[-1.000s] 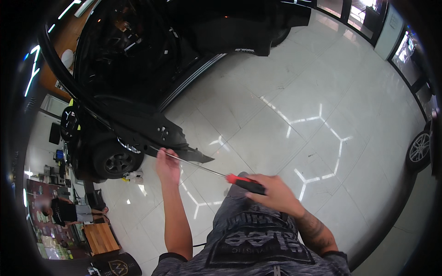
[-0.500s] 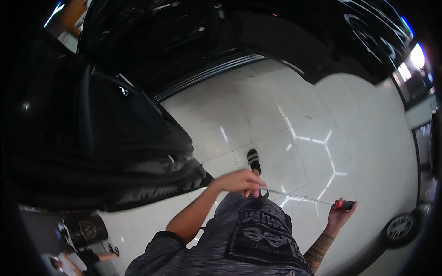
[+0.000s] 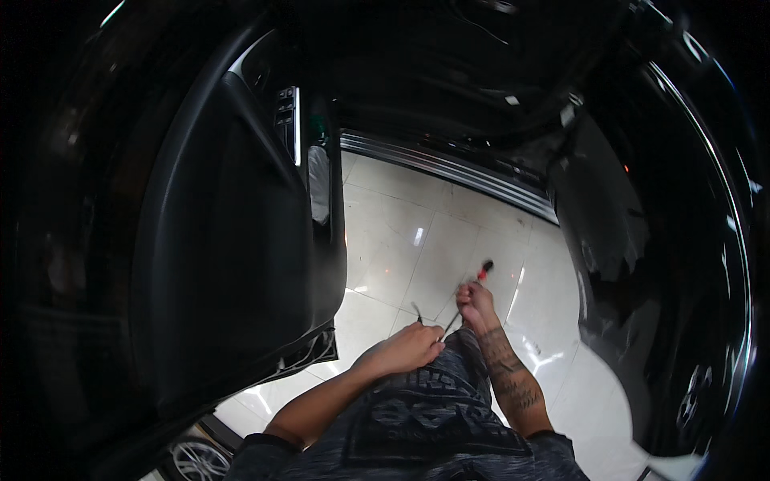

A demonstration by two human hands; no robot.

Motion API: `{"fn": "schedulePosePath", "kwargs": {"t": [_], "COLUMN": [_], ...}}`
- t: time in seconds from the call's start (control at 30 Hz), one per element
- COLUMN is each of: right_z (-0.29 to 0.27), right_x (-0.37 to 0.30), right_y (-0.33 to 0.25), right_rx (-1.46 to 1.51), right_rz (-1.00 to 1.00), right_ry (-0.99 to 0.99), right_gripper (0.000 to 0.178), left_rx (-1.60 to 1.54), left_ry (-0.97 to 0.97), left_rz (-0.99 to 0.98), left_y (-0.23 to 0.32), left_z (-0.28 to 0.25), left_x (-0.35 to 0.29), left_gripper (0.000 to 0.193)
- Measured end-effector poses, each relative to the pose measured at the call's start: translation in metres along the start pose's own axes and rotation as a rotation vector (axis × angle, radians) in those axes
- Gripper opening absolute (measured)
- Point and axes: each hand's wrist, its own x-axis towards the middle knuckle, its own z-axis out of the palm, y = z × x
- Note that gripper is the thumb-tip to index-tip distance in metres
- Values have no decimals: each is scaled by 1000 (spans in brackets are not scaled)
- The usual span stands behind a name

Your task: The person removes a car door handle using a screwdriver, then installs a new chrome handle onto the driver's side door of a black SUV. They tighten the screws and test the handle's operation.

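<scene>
My right hand (image 3: 475, 303) is closed on a long thin metal rod tool with a red and black handle (image 3: 484, 271). The handle sticks out beyond the fingers, away from me. From that hand the shaft (image 3: 453, 322) slants down to my left hand (image 3: 411, 346), whose fingers are curled round its lower part just in front of my body. A small dark strip (image 3: 417, 313) shows past the left knuckles; whether it belongs to the tool I cannot tell. To the left stands the open black car door (image 3: 233, 216), apart from both hands.
Ahead runs the car's ribbed door sill (image 3: 449, 168) beneath a dark cabin. A second dark body panel (image 3: 601, 232) closes in on the right. Window switches (image 3: 285, 120) and a door pocket holding a pale item (image 3: 319, 184) face me. Light tiles (image 3: 385, 232) cover the floor.
My view has turned toward the door opening, and the door's inner side now shows. The right hand has come in from the far right, closer to the left, with the tool's handle now pointing ahead.
</scene>
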Motion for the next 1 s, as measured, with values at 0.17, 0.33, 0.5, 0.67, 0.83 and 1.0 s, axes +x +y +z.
{"fn": "schedulePosePath", "kwargs": {"t": [0.17,0.33,0.5,0.67,0.83,1.0], "right_z": [180,291,376,409,433,483], "right_x": [68,120,196,271,362,474], "right_y": [-70,-146,-230,-286,-380,-440], "right_rx": [-385,-758,-821,-868,-815,-874], "right_rz": [79,11,-102,-402,-484,-660], "right_ry": [-42,-248,-220,-152,-405,-276], "right_gripper": [16,16,14,9,13,27], "left_rx": [-527,-817,-802,-606,-473,-382], "left_ry": [53,535,785,727,856,948], "left_rz": [-185,-288,-507,-567,-687,-977], "left_y": [1,-17,-51,-85,-126,-154], "left_z": [-46,-63,-94,-157,-195,-167], "left_x": [71,82,104,134,152,156], "left_gripper": [43,37,37,39,40,36]}}
